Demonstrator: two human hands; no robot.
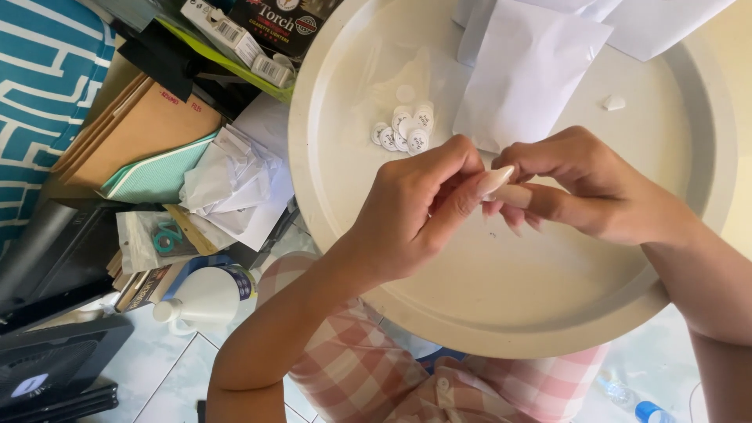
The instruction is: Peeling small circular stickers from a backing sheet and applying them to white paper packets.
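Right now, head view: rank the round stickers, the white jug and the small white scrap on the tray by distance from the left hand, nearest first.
1. Round stickers: on the tray, just above the left hand.
2. White jug: on the floor, lower left.
3. White scrap: tray's upper right, beyond the right hand.

Jug and scrap are close to call.

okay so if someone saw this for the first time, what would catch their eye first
Two hands meet at the centre: the left hand and right hand pinch together over a big round cream tray. Just above them on the tray lies a cluster of small white discs beside white envelopes.
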